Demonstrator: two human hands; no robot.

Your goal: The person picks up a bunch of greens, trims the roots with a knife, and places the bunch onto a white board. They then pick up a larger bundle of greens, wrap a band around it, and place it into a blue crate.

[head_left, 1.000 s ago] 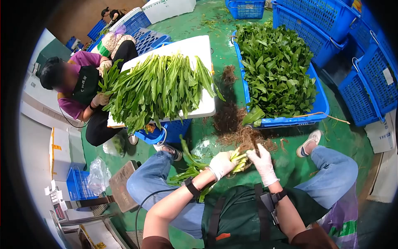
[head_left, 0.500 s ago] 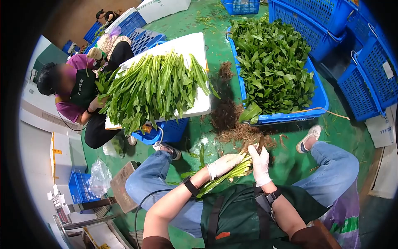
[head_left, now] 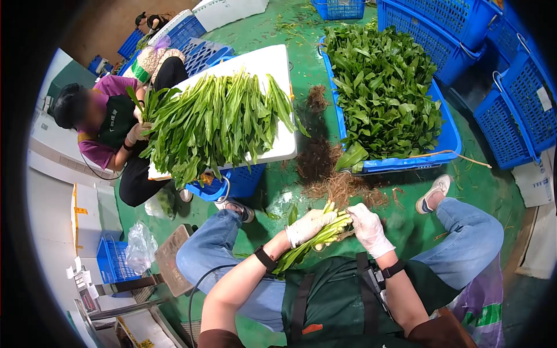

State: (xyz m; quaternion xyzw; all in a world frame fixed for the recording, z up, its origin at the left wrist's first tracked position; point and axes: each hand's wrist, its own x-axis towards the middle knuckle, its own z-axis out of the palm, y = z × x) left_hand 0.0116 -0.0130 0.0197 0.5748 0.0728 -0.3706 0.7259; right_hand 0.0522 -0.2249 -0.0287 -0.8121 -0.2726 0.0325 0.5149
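My left hand point(head_left: 311, 227), in a white glove, is wrapped round a bunch of long-leaved greens point(head_left: 299, 255). Pale stem ends point up and to the right, while the leaves trail below toward my lap. At the stem ends, my gloved right hand point(head_left: 371, 229) has its fingers closed; what they pinch is hidden, though a few thin roots show beside them. Just beyond my hands, a pile of brown roots point(head_left: 342, 190) lies on the green floor. More greens point(head_left: 214, 124) are spread over a white foam board point(head_left: 275, 64) ahead on the left.
A blue crate point(head_left: 449, 136) full of leafy greens stands ahead on the right, near stacked blue crates point(head_left: 516, 98). At the left, a co-worker point(head_left: 110, 124) in a dark apron handles greens with gloved hands. A clear plastic bag point(head_left: 139, 249) hangs by a small blue basket point(head_left: 113, 261).
My right hand has drawn back slightly from the root pile, toward me and to the right. The stems in my left hand now point more upward. The co-worker's hands have lifted greens.
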